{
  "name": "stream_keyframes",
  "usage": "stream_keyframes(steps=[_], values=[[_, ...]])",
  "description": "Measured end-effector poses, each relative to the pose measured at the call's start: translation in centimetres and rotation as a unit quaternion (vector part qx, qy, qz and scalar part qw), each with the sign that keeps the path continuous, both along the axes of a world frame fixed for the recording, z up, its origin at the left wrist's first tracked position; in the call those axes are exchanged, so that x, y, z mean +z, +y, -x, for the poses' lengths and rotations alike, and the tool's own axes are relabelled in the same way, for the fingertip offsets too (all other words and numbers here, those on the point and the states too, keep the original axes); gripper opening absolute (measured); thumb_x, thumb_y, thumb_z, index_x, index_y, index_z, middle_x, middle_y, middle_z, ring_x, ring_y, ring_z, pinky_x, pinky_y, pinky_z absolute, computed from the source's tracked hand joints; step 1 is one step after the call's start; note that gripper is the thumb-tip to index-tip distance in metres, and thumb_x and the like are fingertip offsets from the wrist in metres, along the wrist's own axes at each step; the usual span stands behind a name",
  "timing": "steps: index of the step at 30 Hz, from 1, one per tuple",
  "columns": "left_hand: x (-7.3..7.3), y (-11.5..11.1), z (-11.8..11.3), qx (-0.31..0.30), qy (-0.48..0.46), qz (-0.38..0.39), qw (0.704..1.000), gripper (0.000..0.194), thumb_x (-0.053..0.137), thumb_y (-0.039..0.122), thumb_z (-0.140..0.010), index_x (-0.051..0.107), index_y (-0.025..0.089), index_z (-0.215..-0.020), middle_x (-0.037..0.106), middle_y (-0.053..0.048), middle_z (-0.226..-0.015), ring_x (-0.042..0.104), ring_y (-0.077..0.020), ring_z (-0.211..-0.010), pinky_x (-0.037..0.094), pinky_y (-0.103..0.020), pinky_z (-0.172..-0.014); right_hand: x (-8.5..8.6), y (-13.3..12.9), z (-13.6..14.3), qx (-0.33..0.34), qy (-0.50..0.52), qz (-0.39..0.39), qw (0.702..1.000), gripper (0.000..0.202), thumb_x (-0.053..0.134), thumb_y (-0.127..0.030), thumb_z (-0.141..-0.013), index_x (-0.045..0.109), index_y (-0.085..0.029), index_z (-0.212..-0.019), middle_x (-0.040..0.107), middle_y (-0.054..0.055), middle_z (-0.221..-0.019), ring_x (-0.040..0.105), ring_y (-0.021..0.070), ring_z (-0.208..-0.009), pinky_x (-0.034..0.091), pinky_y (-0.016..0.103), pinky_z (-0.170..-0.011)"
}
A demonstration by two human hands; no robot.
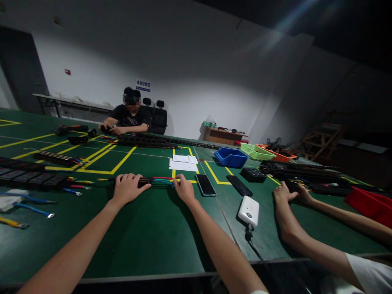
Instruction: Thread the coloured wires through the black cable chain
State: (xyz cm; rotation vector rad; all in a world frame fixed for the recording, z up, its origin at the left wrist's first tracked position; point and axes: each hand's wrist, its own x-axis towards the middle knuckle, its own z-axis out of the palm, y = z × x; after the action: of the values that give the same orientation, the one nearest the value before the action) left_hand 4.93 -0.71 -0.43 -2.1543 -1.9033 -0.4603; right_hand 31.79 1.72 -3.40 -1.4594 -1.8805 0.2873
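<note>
My left hand (pixel 129 188) is closed over the black sleeved part of a wire bundle lying across the green table (pixel 137 245). From its right side come red, green and blue wires (pixel 161 180). At their far end, the fingers of my right hand (pixel 183 188) pinch the wire tips. A short yellow-green wire end sticks out to the left of my left hand. Just right of my right hand lies a phone (pixel 206 185) with a dark screen. White papers (pixel 183 162) rest beyond the hands.
Black harnesses with ring-ended cables (pixel 33 179) lie at the left. Right of me are a dark phone (pixel 239 185), a white power bank (pixel 248 210) and a blue bin (pixel 231 157). A co-worker's hands (pixel 284 194) work at the right; another person (pixel 130 114) sits across.
</note>
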Motion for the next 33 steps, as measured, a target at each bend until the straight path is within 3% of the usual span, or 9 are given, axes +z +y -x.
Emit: stream_keyframes(steps=[4,8,14,20,26,33], values=[[-0.07,0.11,0.12,-0.003,-0.006,0.003,1.0,0.072,0.038,0.079,-0.085,0.069,0.021,-0.116,0.068,-0.018,-0.115,0.056,-0.0372,-0.111,0.029,-0.051,-0.1,0.09,-0.11,0.07,-0.02,-0.002,-0.019,1.0,0.023,0.048,-0.041,-0.102,0.061,-0.022,-0.1,0.067,0.001,-0.073,0.059,0.0154,-0.06,0.031,0.023,-0.054],[0.11,0.0,0.12,-0.006,-0.023,0.008,1.0,0.072,0.039,0.079,-0.084,0.069,0.022,-0.117,0.068,-0.018,-0.115,0.055,-0.0378,-0.112,0.029,-0.051,-0.101,-0.04,0.11,-0.03,0.003,0.005,-0.013,1.0,0.026,0.047,-0.042,-0.101,0.062,-0.021,-0.092,0.066,0.001,-0.071,0.058,0.0152,-0.06,0.032,0.023,-0.054],[-0.04,-0.02,0.07,0.002,0.001,0.0,1.0,0.072,0.038,0.079,-0.086,0.069,0.022,-0.116,0.068,-0.017,-0.114,0.056,-0.0362,-0.111,0.029,-0.049,-0.1,-0.46,0.78,-0.14,-0.014,0.082,-0.02,0.996,0.027,0.046,-0.041,-0.1,0.065,-0.021,-0.098,0.066,0.0,-0.069,0.06,0.0153,-0.061,0.035,0.023,-0.057],[-0.14,0.05,0.07,0.002,0.004,-0.002,1.0,0.072,0.038,0.079,-0.086,0.069,0.021,-0.116,0.068,-0.018,-0.113,0.056,-0.0366,-0.11,0.029,-0.049,-0.098,-0.39,0.6,-0.05,-0.008,0.005,-0.041,0.999,0.039,0.047,-0.041,-0.1,0.066,-0.02,-0.073,0.064,0.003,-0.067,0.056,0.0146,-0.06,0.03,0.024,-0.057],[0.07,-0.02,0.15,-0.003,0.002,0.006,1.0,0.074,0.036,0.08,-0.086,0.068,0.021,-0.117,0.068,-0.017,-0.113,0.056,-0.0365,-0.11,0.029,-0.049,-0.099,0.16,-0.04,0.01,-0.037,0.03,-0.062,0.997,0.039,0.041,-0.041,-0.103,0.069,-0.021,-0.086,0.068,0.003,-0.072,0.059,0.0149,-0.063,0.03,0.024,-0.057],[-0.24,0.23,0.22,-0.004,-0.019,0.001,1.0,0.073,0.039,0.08,-0.084,0.07,0.021,-0.116,0.067,-0.018,-0.114,0.055,-0.0378,-0.112,0.028,-0.05,-0.1,0.04,0.11,-0.05,-0.008,0.008,-0.021,1.0,0.053,0.04,-0.048,-0.102,0.064,-0.02,-0.063,0.063,0.003,-0.06,0.053,0.0139,-0.053,0.029,0.025,-0.053]])
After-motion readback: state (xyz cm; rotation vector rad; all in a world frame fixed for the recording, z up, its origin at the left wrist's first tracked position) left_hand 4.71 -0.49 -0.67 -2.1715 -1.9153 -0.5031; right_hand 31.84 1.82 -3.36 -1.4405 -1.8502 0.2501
